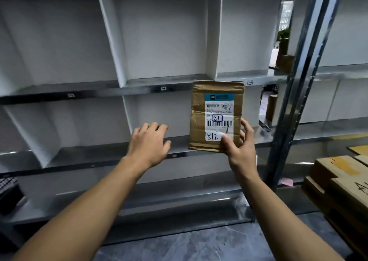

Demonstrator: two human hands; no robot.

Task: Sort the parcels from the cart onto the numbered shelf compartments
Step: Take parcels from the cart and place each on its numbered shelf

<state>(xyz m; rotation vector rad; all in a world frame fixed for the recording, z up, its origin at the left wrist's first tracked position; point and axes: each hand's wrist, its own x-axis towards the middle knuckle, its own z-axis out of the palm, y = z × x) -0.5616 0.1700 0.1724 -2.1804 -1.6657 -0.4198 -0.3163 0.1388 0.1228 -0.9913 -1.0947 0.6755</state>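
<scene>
**Parcel in hand, label check before shelving**

Right hand (240, 151) grips a flat brown parcel (217, 117) by its lower right corner: thumb pressed on the front, fingers wrapped round the edge & back. The parcel is upright at centre-right of the frame, in front of the shelf (99, 90) and not in any compartment. Its white label (219, 119) faces the camera, w/ "512" handwritten at the bottom.

Left hand (149, 143) is at mid-frame, palm down, fingers loose & a bit spread, holding nothing. It hovers by the middle shelf level; can't tell if it touches the edge.

Step, as I read it: checking the number, then matching it to a compartment. The small tags (163, 88) on the shelf's front edge are too blurred to read, so can't say which slot fits.

Next move prob. needs: find the matching tag, carry the parcel there, slide it in flat or on edge, thumb off last. More boxes (342, 177) wait at lower right of the frame.
</scene>
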